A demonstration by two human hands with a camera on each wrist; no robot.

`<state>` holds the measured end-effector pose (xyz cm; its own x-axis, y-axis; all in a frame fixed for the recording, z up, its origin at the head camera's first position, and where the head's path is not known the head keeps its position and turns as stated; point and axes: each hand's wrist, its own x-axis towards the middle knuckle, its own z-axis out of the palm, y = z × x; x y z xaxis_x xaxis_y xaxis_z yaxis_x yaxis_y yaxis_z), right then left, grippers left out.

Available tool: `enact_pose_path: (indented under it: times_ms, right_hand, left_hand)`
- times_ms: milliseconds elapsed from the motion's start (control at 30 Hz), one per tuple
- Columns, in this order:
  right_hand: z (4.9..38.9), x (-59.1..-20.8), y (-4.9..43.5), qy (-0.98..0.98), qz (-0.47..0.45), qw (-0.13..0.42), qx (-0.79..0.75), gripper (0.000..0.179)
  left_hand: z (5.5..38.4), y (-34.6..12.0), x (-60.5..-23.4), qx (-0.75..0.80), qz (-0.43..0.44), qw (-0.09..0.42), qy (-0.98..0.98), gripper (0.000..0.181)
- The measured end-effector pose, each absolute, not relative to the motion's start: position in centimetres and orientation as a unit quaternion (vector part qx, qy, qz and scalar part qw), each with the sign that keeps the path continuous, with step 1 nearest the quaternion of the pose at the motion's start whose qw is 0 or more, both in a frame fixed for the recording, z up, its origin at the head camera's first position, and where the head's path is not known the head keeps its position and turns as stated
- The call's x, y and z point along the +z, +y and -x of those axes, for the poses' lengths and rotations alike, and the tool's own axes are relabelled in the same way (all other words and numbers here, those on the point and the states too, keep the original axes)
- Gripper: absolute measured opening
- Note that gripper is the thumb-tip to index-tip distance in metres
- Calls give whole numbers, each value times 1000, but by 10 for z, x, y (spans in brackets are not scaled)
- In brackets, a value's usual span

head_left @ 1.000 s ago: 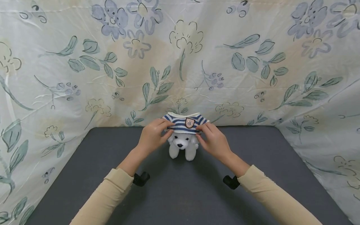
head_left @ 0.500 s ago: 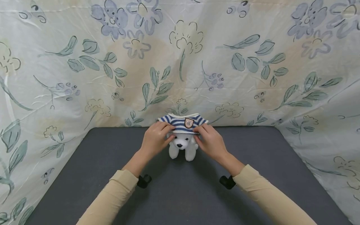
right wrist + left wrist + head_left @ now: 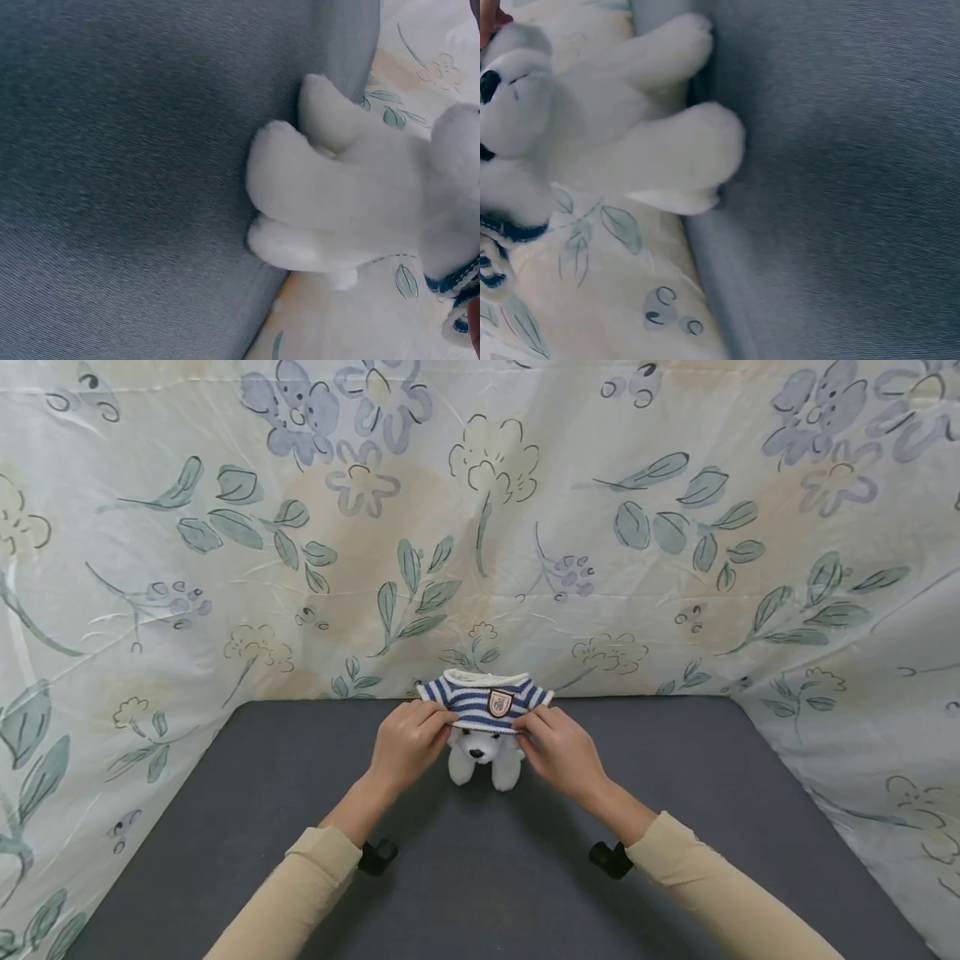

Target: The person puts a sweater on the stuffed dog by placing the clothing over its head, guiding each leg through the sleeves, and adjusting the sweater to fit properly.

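A white plush dog (image 3: 483,748) stands on its legs near the far side of the grey table. Over the top of its head sits a small blue-and-white striped sweater (image 3: 480,700) with a shield badge on the front. The hem lies at the dog's eyes. My left hand (image 3: 408,739) pinches the hem at its left side, and my right hand (image 3: 558,743) pinches it at the right. In the left wrist view the dog's body (image 3: 630,120) and legs show sideways. The right wrist view also shows its white body (image 3: 360,187), with striped knit at its head.
The grey tabletop (image 3: 480,877) spreads in front of the dog. Directly behind the table's far edge hangs a floral curtain (image 3: 480,527), which also runs down both sides. Black wrist mounts (image 3: 611,860) stick inward below the sleeves.
Both hands have drawn the sweater hem a little lower over the dog's head, down to the eyes. The sweater's collar and sleeves have also dropped, and the sleeves now show more fully.
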<state>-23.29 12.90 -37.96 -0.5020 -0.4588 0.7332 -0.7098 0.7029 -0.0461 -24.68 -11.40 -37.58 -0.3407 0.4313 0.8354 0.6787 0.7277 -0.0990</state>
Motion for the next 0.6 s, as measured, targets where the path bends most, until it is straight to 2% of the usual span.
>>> enact_pose_path:
  times_ms: [600]
  right_hand:
    - [218,-404,131,-840,-380,346,172,16]
  left_hand:
    - [226,-128,-403,-140,359,409,-828,13]
